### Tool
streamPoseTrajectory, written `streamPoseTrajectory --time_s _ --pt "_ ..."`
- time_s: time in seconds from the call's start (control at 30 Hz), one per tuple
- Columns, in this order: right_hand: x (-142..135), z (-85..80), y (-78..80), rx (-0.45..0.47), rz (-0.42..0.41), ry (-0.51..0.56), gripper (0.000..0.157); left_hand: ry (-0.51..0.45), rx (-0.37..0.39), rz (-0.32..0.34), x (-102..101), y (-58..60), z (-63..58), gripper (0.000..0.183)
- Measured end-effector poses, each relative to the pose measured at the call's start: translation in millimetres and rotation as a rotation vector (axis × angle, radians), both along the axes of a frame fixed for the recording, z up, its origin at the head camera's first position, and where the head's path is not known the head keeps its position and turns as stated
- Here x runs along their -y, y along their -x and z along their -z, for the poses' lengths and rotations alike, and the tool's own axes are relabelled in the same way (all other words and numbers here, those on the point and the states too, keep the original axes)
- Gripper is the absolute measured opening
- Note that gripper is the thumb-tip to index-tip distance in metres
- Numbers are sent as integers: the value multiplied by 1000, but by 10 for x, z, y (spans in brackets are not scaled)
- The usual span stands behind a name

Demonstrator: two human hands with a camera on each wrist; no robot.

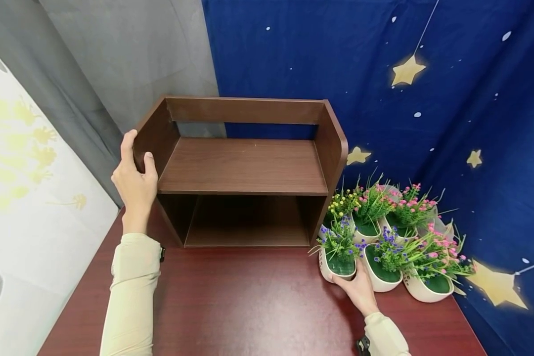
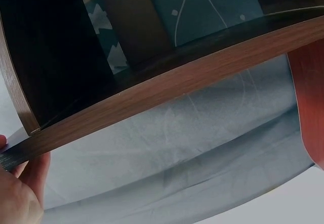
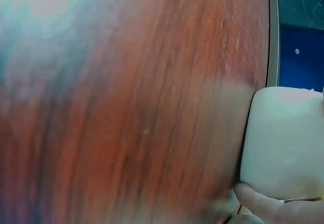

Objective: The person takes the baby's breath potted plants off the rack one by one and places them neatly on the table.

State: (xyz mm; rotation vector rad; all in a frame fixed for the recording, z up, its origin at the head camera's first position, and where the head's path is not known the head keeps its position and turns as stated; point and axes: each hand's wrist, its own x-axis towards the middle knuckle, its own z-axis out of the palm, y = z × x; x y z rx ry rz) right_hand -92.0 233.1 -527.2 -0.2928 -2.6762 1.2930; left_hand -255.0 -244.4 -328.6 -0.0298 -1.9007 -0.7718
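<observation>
A dark brown two-tier wooden shelf [image 1: 244,165] stands in the middle of the head view. My left hand [image 1: 135,185] grips the upper edge of its left side panel, thumb on the inner side. In the left wrist view, the fingers [image 2: 38,176] wrap the brown panel edge [image 2: 167,89]. At the shelf's lower right, my right hand [image 1: 359,289] holds a white potted plant [image 1: 340,264] with purple flowers, fingers around the pot's near right side. The right wrist view has the white pot [image 3: 283,138] low against the table, with a thumb or finger [image 3: 260,203] on it.
Several more white potted plants [image 1: 384,267] with pink, purple and yellow flowers crowd the reddish wooden table [image 1: 244,301] right of the shelf. A blue star-patterned curtain [image 1: 463,99] and a grey curtain [image 1: 138,49] hang behind. A white panel [image 1: 18,198] borders the left.
</observation>
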Motion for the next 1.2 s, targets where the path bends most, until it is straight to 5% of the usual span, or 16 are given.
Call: streamPoseTrajectory --time_s 0.47,0.63,0.77,0.9,1.2 --pt "-26 3 6 50 -44 52 91 3 -5 12 12 2 11 47" --pt "4 28 -53 -18 -61 105 91 5 -2 10 7 3 23 47" --pt "44 37 -193 -51 -69 176 94 0 0 13 8 -8 30 47" --pt "53 -16 -433 42 -48 194 93 1 -3 10 17 -11 20 46" --pt "-80 -190 -876 136 -5 67 70 3 -5 -20 72 -5 -20 46"
